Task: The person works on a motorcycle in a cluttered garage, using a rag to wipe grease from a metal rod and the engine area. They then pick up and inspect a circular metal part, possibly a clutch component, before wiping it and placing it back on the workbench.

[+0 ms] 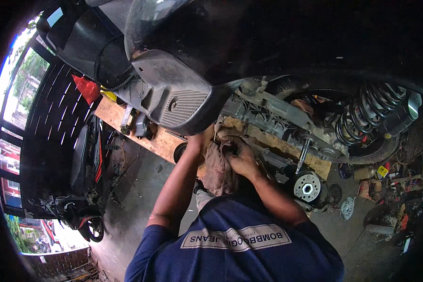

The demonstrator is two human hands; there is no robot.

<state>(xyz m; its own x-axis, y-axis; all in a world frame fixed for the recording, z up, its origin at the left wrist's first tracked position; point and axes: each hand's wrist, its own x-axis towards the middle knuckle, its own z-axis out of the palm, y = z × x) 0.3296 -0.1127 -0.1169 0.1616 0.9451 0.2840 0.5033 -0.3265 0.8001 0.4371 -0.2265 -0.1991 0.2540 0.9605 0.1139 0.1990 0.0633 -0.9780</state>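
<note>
A scooter stands raised on a wooden plank (160,141), its grey engine case (268,115) exposed beneath the dark body. My left hand (198,141) reaches up under the grey footboard panel (174,101); its fingers are hidden between the panel and a dirty beige rag (217,171). My right hand (242,160) rests on the engine's lower side beside a second plank (272,141), its fingers closed on the upper edge of the rag. The rag hangs down between my two forearms, above my blue shirt.
A black coil shock spring (366,115) and the rear tyre (376,152) sit at the right. A round metal pulley (307,188) lies close to my right forearm. Small parts and boxes (385,183) litter the floor. Another motorcycle (87,164) is parked left by a barred gate (56,108).
</note>
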